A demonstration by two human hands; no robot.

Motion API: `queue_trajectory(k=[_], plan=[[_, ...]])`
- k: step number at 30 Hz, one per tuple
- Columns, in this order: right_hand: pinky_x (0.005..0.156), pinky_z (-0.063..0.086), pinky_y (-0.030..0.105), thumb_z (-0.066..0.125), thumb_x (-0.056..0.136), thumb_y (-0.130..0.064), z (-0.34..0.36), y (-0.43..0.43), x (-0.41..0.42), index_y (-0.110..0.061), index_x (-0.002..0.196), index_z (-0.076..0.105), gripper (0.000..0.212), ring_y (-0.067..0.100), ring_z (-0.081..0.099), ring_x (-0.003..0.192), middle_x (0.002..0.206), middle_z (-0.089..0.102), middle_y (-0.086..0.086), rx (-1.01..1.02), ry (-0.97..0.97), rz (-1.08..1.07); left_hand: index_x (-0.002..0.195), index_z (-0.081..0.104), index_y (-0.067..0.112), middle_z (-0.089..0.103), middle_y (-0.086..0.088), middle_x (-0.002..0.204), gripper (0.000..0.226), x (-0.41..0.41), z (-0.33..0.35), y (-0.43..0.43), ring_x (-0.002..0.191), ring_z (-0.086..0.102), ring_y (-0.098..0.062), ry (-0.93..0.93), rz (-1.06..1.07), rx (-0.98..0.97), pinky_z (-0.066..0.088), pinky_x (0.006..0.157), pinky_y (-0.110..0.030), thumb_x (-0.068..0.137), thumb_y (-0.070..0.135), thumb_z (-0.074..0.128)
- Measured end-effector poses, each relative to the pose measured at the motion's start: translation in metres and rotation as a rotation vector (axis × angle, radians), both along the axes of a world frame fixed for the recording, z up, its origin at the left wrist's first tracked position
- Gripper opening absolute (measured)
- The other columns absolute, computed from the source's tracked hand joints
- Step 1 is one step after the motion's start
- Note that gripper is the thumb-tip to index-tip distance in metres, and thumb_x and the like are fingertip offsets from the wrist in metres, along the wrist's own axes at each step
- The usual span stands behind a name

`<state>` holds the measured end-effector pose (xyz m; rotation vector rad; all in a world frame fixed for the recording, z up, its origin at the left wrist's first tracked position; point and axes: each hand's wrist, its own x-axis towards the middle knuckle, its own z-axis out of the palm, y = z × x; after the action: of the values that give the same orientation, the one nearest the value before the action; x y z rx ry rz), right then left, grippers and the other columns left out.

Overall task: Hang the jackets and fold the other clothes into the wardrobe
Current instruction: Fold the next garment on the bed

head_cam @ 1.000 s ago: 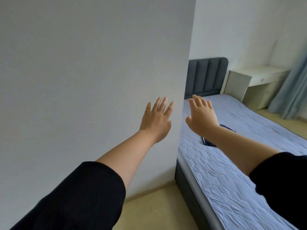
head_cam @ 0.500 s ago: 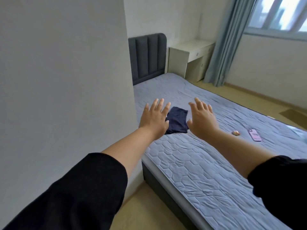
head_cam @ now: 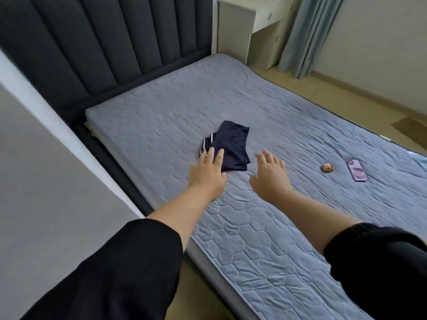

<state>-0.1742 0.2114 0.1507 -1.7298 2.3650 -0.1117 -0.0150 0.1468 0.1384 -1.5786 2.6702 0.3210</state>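
Observation:
A dark navy garment with white side stripes lies roughly folded on the blue-grey quilted bed. My left hand stretches out flat, fingers straight, its fingertips over the garment's near left corner. My right hand is held out to the right of the garment with spread fingers, apart from it. Neither hand holds anything. Both arms wear black sleeves.
A grey panel with a white edge stands at my left beside the bed. A purple phone and a small orange object lie on the bed to the right. A dark padded headboard, a white desk and blue curtain stand behind.
My view has swung from the grey panel round and down to the bed. Both open hands have come closer to the navy garment, the left one now reaching its corner.

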Motion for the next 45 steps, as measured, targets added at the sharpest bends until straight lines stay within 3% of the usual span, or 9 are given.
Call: queue_trajectory(k=[15, 18, 23, 28, 31, 36, 38, 40, 45], plan=[[0.118, 0.013, 0.047, 0.048, 0.094, -0.028, -0.291, -0.135, -0.048, -0.01, 0.15, 0.009, 0.07, 0.027, 0.008, 0.146, 0.16, 0.001, 0.012, 0.373, -0.135, -0.168, 0.152, 0.003, 0.024, -0.001, -0.005, 0.16, 0.064, -0.051, -0.327, -0.134, 0.142, 0.016, -0.027, -0.165, 0.104, 0.432, 0.025, 0.112, -0.044, 0.099, 0.027, 0.039], [0.117, 0.014, 0.046, 0.05, 0.094, -0.029, -0.345, -0.159, -0.058, -0.012, 0.151, 0.005, 0.075, 0.027, 0.007, 0.146, 0.16, -0.001, 0.01, 0.417, -0.149, -0.232, 0.152, 0.006, 0.026, 0.01, -0.006, 0.159, 0.063, -0.059, -0.38, -0.152, 0.141, 0.022, -0.027, -0.106, 0.189, 0.529, 0.027, 0.109, -0.042, 0.098, 0.025, 0.037], [0.115, 0.014, 0.055, 0.057, 0.089, -0.038, -0.428, -0.162, -0.068, -0.03, 0.151, -0.012, 0.093, 0.025, -0.004, 0.147, 0.16, -0.013, 0.003, 0.597, -0.235, -0.321, 0.143, 0.036, 0.019, 0.057, -0.005, 0.129, 0.051, -0.067, -0.461, -0.19, 0.116, 0.053, -0.027, 0.218, 0.432, 0.731, 0.038, 0.087, -0.03, 0.093, 0.021, 0.046], [0.112, 0.019, 0.062, 0.073, 0.077, -0.048, -0.496, -0.167, -0.078, -0.037, 0.148, -0.017, 0.116, 0.027, -0.003, 0.147, 0.16, -0.014, 0.001, 0.699, -0.294, -0.276, 0.119, 0.051, 0.009, 0.062, -0.008, 0.084, 0.038, -0.087, -0.509, -0.24, 0.069, 0.064, -0.021, 0.835, 0.918, 0.869, 0.051, 0.061, -0.028, 0.088, 0.028, 0.062], [0.112, 0.021, 0.061, 0.077, 0.072, -0.05, -0.52, -0.167, -0.08, -0.038, 0.148, -0.018, 0.122, 0.028, -0.009, 0.147, 0.159, -0.02, 0.002, 0.699, -0.283, -0.266, 0.096, 0.05, 0.011, 0.062, -0.014, 0.083, 0.036, -0.104, -0.516, -0.261, 0.069, 0.068, -0.023, 1.062, 1.056, 0.954, 0.053, 0.058, -0.028, 0.083, 0.038, 0.069], [0.117, 0.018, 0.052, 0.079, 0.069, -0.048, -0.527, -0.168, -0.094, -0.039, 0.148, -0.016, 0.124, 0.027, -0.017, 0.146, 0.156, -0.027, 0.004, 0.71, -0.344, -0.234, 0.127, 0.046, 0.009, 0.063, -0.006, 0.099, 0.049, -0.131, -0.501, -0.283, 0.071, 0.07, -0.021, 1.314, 1.216, 0.994, 0.057, 0.068, -0.03, 0.088, 0.031, 0.067], [0.118, 0.016, 0.048, 0.08, 0.069, -0.047, -0.528, -0.167, -0.098, -0.039, 0.148, -0.016, 0.124, 0.026, -0.019, 0.146, 0.156, -0.029, 0.004, 0.712, -0.356, -0.219, 0.119, 0.046, 0.006, 0.058, -0.006, 0.098, 0.034, -0.133, -0.495, -0.285, 0.057, 0.067, -0.016, 1.282, 1.231, 0.967, 0.054, 0.06, -0.028, 0.092, 0.021, 0.06], [0.118, 0.015, 0.048, 0.08, 0.069, -0.046, -0.528, -0.166, -0.098, -0.039, 0.148, -0.016, 0.125, 0.026, -0.02, 0.145, 0.155, -0.03, 0.005, 0.715, -0.349, -0.216, 0.096, 0.049, 0.004, 0.06, -0.009, 0.092, 0.015, -0.128, -0.494, -0.277, 0.044, 0.063, -0.01, 1.075, 1.124, 0.913, 0.051, 0.047, -0.022, 0.092, 0.015, 0.058], [0.119, 0.013, 0.039, 0.079, 0.071, -0.041, -0.525, -0.172, -0.106, -0.031, 0.152, -0.007, 0.118, 0.03, -0.011, 0.146, 0.157, -0.019, 0.014, 0.737, -0.329, -0.164, 0.078, 0.048, 0.008, 0.062, -0.005, 0.053, 0.016, -0.097, -0.502, -0.21, 0.034, 0.058, -0.008, 0.649, 0.975, 0.96, 0.042, 0.031, -0.018, 0.089, 0.014, 0.057]])
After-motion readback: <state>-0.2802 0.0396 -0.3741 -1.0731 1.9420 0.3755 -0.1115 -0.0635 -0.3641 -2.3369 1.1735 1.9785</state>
